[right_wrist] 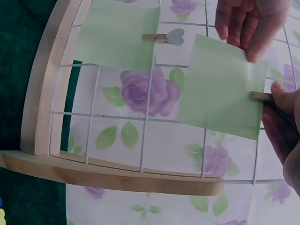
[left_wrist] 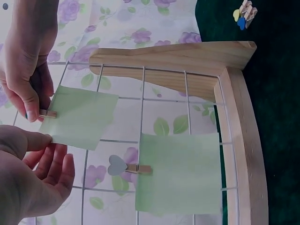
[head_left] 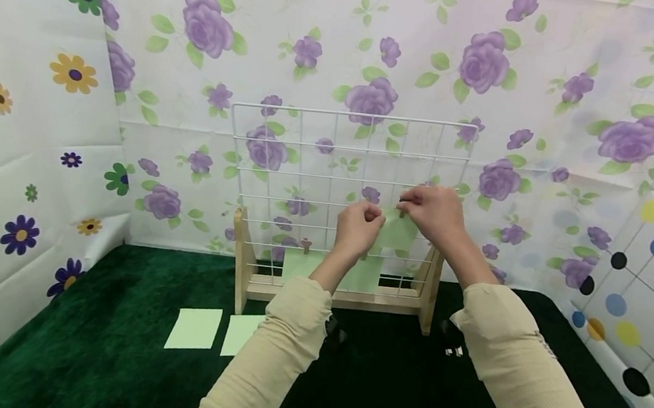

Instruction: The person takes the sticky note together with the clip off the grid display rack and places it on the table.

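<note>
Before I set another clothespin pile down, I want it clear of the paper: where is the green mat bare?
The green mat is bare left of the two paper squares, toward the flowered wall. It is crowded in front of the wooden grid stand, under both sleeves, and by the clothespins.

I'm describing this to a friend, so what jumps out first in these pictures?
A white wire grid in a wooden stand rises from green turf before purple-flowered wallpaper. Both hands meet at it: the right hand pinches a small wooden clip onto a pale green paper, which the left hand steadies.
</note>
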Demonstrator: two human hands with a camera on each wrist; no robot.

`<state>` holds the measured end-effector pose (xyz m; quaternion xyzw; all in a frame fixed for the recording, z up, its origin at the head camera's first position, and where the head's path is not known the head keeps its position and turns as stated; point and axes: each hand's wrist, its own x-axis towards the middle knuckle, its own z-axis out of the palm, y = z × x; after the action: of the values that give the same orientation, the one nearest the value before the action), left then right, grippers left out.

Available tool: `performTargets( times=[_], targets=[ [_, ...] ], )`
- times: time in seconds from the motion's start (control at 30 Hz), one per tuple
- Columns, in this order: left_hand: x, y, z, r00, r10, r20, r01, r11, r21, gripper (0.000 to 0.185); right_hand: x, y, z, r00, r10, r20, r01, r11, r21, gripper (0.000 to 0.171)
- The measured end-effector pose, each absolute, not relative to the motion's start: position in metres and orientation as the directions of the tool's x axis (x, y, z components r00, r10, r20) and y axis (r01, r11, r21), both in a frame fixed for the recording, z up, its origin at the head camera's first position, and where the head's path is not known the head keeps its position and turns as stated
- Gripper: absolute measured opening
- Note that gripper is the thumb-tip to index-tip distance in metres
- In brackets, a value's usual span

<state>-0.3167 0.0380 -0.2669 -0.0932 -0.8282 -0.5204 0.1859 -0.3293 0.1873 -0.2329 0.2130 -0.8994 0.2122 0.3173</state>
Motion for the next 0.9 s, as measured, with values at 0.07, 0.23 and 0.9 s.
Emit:
performTargets(
  times=[0.07,0.23,0.9],
  targets=[
    [-0.317,0.038,-0.268,-0.907,-0.030,0.421,0.361,0.460,0.811,0.009,-0.329,0.187,-0.235,-0.684,-0.247,0.687,-0.524,0.821,-0.227,0.011],
    [-0.316,0.039,-0.269,-0.894,-0.004,0.449,0.389,0.491,0.779,0.009,-0.328,0.187,-0.240,-0.626,-0.253,0.738,-0.556,0.808,-0.195,0.010],
    [-0.313,0.022,-0.276,-0.888,0.207,0.410,0.458,0.460,0.761,0.017,-0.319,0.190,-0.233,-0.697,-0.192,0.691,-0.582,0.714,-0.389,0.018]
  ],
)
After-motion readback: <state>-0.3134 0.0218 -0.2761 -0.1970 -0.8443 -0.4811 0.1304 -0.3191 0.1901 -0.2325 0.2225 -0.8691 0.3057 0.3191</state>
